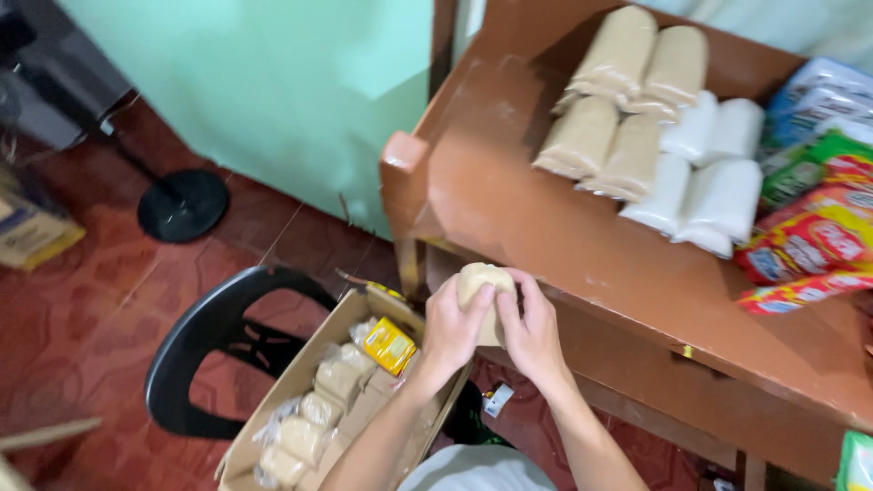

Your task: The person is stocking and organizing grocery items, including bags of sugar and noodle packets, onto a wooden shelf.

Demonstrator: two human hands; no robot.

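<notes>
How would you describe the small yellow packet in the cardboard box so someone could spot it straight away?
Find the black plastic chair left of the brown wooden counter; an open cardboard box rests on it. The yellow packet lies near the box's far end, the only bright yellow thing among clear bags of pale beige contents.

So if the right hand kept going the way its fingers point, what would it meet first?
Probably the front edge of the brown wooden table, just past the tan bag that the right hand and left hand hold; depth is unclear.
</notes>
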